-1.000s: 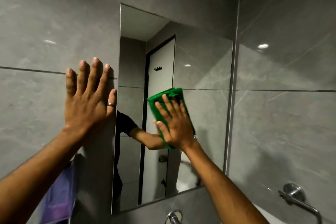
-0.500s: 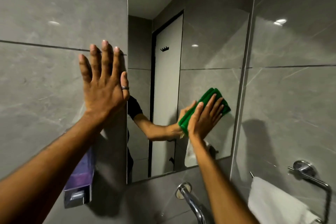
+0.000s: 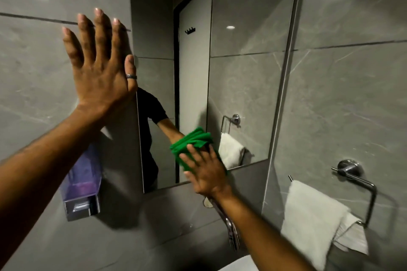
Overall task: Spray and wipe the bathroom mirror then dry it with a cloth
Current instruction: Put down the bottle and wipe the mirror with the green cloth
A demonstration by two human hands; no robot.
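The right hand point(image 3: 207, 171) lies flat and spread, pressing a folded green cloth point(image 3: 192, 146) against the mirror point(image 3: 246, 94). It is not clenched around the cloth; the palm and fingers just pin it to the glass. The cloth sticks out above the fingertips. The bottom edge of the mirror is right under this hand, so the wiping is happening low down on the glass.

The left hand point(image 3: 101, 66) is open and holds nothing. It rests flat on the grey wall point(image 3: 44, 83), with its thumb just beside the mirror's left edge. It looks like it is there to steady the body.

Below the left hand a soap box point(image 3: 81, 187) with purple soap hangs on the wall. Off to the right of the right hand a white towel point(image 3: 312, 224) hangs on a metal ring point(image 3: 361, 185). Under the right wrist a shiny tap point(image 3: 231, 229) pokes out.

To do this step well, I think the right hand should keep the cloth flat and push evenly, so no streaks are left. It should slide right along the bottom edge and into the lower corners, where drips may gather. The left thumb should stay off the glass so it leaves no marks. I cannot tell whether the glass is wet or dry here.
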